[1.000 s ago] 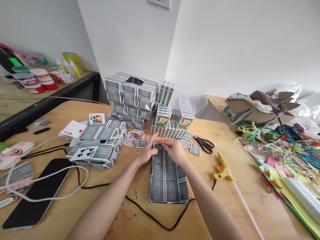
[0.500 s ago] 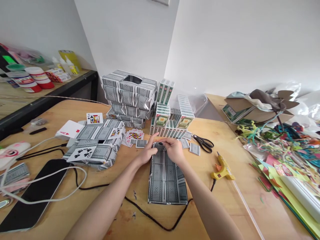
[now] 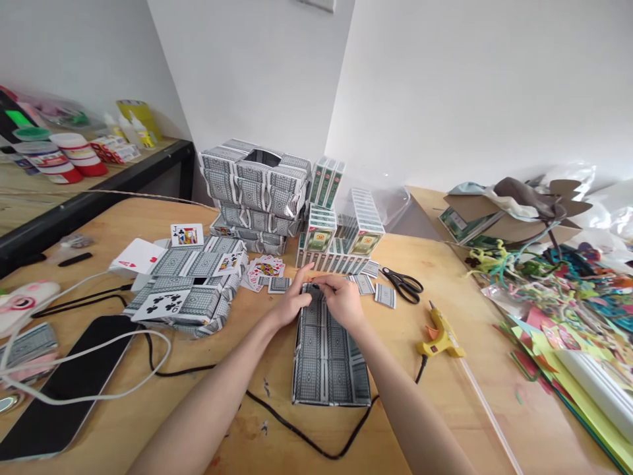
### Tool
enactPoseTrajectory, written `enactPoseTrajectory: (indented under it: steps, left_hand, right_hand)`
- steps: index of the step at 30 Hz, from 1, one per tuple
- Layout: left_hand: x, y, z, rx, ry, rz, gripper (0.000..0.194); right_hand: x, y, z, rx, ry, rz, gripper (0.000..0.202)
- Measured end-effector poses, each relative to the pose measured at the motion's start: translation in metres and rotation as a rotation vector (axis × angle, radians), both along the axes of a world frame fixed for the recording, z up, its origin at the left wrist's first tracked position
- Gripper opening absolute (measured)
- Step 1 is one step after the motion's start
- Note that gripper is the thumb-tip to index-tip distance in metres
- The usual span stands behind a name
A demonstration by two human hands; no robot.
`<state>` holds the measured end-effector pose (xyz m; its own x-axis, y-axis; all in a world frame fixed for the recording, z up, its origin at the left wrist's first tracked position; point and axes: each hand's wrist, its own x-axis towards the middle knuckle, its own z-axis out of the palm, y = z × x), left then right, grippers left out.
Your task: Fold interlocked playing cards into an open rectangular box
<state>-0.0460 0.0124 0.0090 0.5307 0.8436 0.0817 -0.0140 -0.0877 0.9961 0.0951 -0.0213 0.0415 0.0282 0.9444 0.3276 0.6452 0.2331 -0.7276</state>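
Note:
A long, shallow box covered with grey-backed playing cards [image 3: 324, 369] lies on the table in front of me. At its far left corner my left hand [image 3: 293, 305] grips the edge, with the index finger raised and the thumb bent inward. Closed in a pinch, my right hand [image 3: 342, 300] is at the far edge of the same box, its fingertips beside the left hand's. A small dark spot shows under the fingertips; what it is I cannot make out. Cut card pieces [image 3: 385, 295] lie just right of the hands.
Stacked card-covered boxes [image 3: 254, 181] and packs of cards [image 3: 363, 231] stand behind. To the right are black scissors [image 3: 403, 285] and a yellow glue gun [image 3: 440, 336]. A black cable [image 3: 306, 432] loops in front; a phone [image 3: 69, 389] lies left.
My right hand has shifted slightly left along the box's far edge, its fingertips lower. The left hand and the box have hardly moved.

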Motion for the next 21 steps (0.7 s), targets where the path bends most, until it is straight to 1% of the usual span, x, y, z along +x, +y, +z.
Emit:
enactPoseTrajectory:
  steps: [2, 4, 8, 14, 18, 21]
  left_hand:
    - [0.000, 0.000, 0.001, -0.008, 0.000, 0.002, 0.078]
    - [0.000, -0.001, 0.002, -0.034, -0.003, -0.006, 0.079]
    - [0.001, -0.003, 0.004, -0.060, -0.003, -0.032, 0.079]
    - [0.001, -0.003, 0.004, -0.024, -0.012, -0.069, 0.071]
    - [0.004, -0.001, 0.002, 0.028, -0.039, -0.029, 0.057]
    - [0.007, 0.002, -0.001, 0.020, -0.064, 0.028, 0.041]
  right_hand:
    - [-0.001, 0.000, 0.001, 0.073, -0.073, -0.014, 0.025]
    - [-0.001, -0.001, 0.001, 0.107, -0.159, -0.037, 0.025]
    - [0.000, -0.002, 0.001, 0.094, -0.239, -0.041, 0.026]
    - [0.001, -0.003, -0.001, 0.061, -0.288, -0.038, 0.027]
    - [0.004, -0.002, 0.001, 0.021, -0.222, 0.003, 0.026]
    - [0.013, -0.002, 0.006, -0.023, -0.073, 0.082, 0.025]
